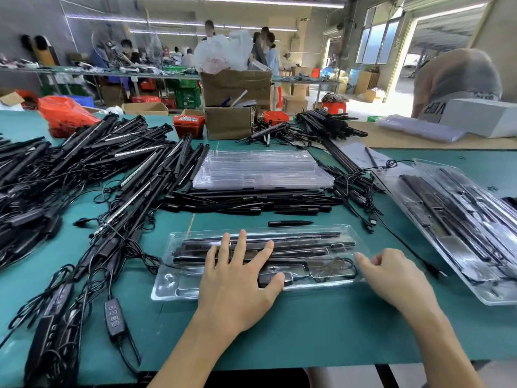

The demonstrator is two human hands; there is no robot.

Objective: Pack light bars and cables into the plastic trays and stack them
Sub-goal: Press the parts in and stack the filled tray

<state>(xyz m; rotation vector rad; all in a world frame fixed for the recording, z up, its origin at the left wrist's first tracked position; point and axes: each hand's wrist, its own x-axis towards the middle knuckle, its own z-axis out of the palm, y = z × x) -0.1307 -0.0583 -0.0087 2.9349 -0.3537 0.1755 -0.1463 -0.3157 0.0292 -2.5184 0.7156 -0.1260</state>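
A clear plastic tray (179, 287) lies in front of me on the green table, filled with black light bars (293, 242) and a coiled cable (330, 268). My left hand (237, 278) presses flat on the tray with spread straight fingers; its thumb touches a black controller (268, 279). My right hand (391, 273) rests at the tray's right end with fingers curled at the rim. A stack of packed trays (461, 228) lies at the right. A stack of empty clear trays (260, 169) sits behind.
Large heaps of loose black light bars and cables (84, 175) cover the left of the table. Short black stakes (251, 201) lie under the empty trays, one loose (289, 223). Cardboard boxes (229, 121), red bins and a person (456, 82) stand beyond.
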